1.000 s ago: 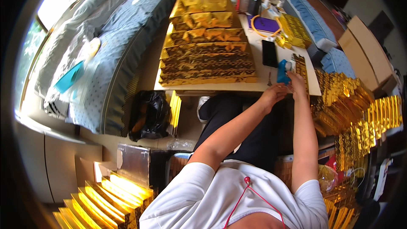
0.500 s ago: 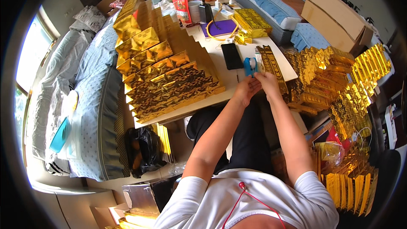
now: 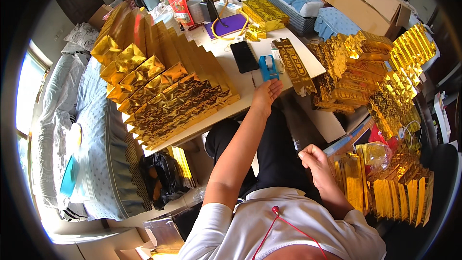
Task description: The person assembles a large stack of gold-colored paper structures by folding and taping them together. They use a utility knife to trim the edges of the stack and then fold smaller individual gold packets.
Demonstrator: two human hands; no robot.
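My left hand (image 3: pixel 268 92) is at the table's near edge, fingers stretched out, just below a blue tape dispenser (image 3: pixel 268 69). My right hand (image 3: pixel 316 162) is low on the right, near my thigh. Its fingers are curled and pinched together; whatever they hold, if anything, is too small to make out. Beside the dispenser lies a flat gold printed strip (image 3: pixel 294 67), its near end over the table edge. A black phone (image 3: pixel 244 57) rests on the dispenser's other side.
Long gold foil-wrapped packs (image 3: pixel 163 84) are stacked in tiers on the table's left. More gold bundles (image 3: pixel 351 70) pile up on the right, with upright gold pieces (image 3: pixel 399 200) nearer me. A purple pad (image 3: pixel 226 26) and a yellow pack (image 3: pixel 264 13) are farther back.
My right hand has left the tape dispenser and come down and back toward my right side, fingers closed. My left hand stays near the dispenser. The whole view has shifted slightly.
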